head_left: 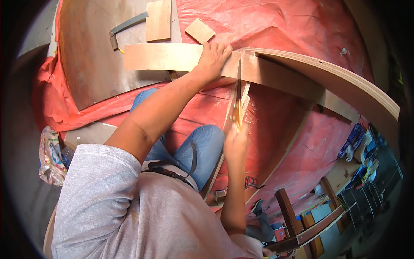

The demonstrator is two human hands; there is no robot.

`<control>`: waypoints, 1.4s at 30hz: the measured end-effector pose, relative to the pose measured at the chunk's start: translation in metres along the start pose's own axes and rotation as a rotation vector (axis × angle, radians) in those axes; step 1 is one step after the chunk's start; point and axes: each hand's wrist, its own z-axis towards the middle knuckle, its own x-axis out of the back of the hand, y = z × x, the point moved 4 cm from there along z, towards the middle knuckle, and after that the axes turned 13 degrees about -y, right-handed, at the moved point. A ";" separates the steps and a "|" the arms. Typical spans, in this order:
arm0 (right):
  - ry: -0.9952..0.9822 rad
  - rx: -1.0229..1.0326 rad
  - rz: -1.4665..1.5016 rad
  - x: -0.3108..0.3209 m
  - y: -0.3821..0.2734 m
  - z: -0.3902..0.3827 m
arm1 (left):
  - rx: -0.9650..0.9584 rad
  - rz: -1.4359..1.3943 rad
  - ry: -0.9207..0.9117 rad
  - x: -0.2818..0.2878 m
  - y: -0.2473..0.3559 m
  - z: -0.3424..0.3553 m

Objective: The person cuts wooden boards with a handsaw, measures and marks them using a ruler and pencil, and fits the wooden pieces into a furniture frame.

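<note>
My left hand [214, 60] is closed over a pale plywood strip [161, 56], with the fingers curled at its far edge. To the right, the strip meets a long curved plywood board [327, 69] and an upright crosspiece [245, 93]. Below this joint, my right hand [235, 140] is closed around a slim yellow-handled tool [237, 114]. Motion blurs the tool, and its exact kind cannot be made out. Its front end points at the joint near the crosspiece.
Red plastic sheeting [267, 21] lies beneath the work. A large brown panel [95, 56], a metal square [129, 22] and plywood offcuts [158, 21] lie beyond. A tape measure [251, 181] sits near my right forearm. Another person's leg [264, 228] and clutter [366, 159] show at right.
</note>
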 end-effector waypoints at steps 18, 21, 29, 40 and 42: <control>0.041 0.090 0.013 -0.016 -0.003 0.082 | 0.002 -0.041 0.023 0.010 0.000 -0.004; 0.067 0.103 -0.047 -0.017 -0.008 0.137 | -0.011 0.038 0.049 0.016 0.000 -0.005; -0.046 0.001 0.133 -0.006 0.025 -0.023 | -0.014 -0.067 0.079 0.009 0.000 -0.006; 0.030 0.159 -0.060 -0.001 -0.002 0.071 | -0.009 -0.039 -0.030 0.024 0.001 -0.010; -0.068 -0.029 -0.035 0.003 0.008 0.008 | -0.010 -0.089 -0.013 0.023 0.000 -0.011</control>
